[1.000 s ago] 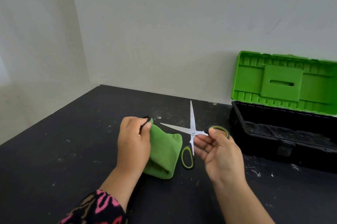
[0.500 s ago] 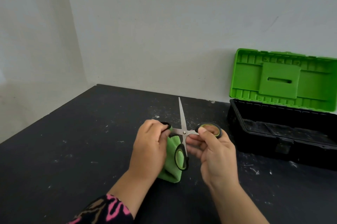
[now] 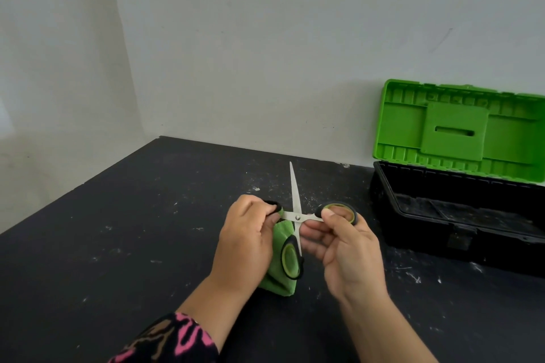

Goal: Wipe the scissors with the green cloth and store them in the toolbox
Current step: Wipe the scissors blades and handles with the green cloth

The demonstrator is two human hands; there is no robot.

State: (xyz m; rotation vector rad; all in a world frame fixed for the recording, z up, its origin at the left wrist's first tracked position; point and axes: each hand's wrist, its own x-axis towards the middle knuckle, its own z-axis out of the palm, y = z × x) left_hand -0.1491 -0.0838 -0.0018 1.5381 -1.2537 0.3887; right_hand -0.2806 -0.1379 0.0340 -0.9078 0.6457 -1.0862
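The scissors [image 3: 295, 203] have steel blades and black-and-green handles, and they are spread wide open above the black table. One blade points away from me. The other blade runs left into the green cloth [image 3: 279, 274]. My left hand [image 3: 246, 240] pinches the cloth around that blade near the pivot, and the rest of the cloth hangs below. My right hand [image 3: 343, 247] grips the right handle ring, thumb on its rim. The second handle ring hangs down between my hands. The toolbox [image 3: 448, 224] stands open at the right, black base, green lid upright.
The black table [image 3: 118, 244] is scuffed with white flecks. A white wall runs along its back edge, and a second wall closes the left side. The toolbox's inside looks dusty, with nothing in it that I can make out.
My left hand has brought the cloth from the left onto the left-pointing blade and closed around it. Both hands now hold the scissors close together; the lower handle swung in front of the cloth.
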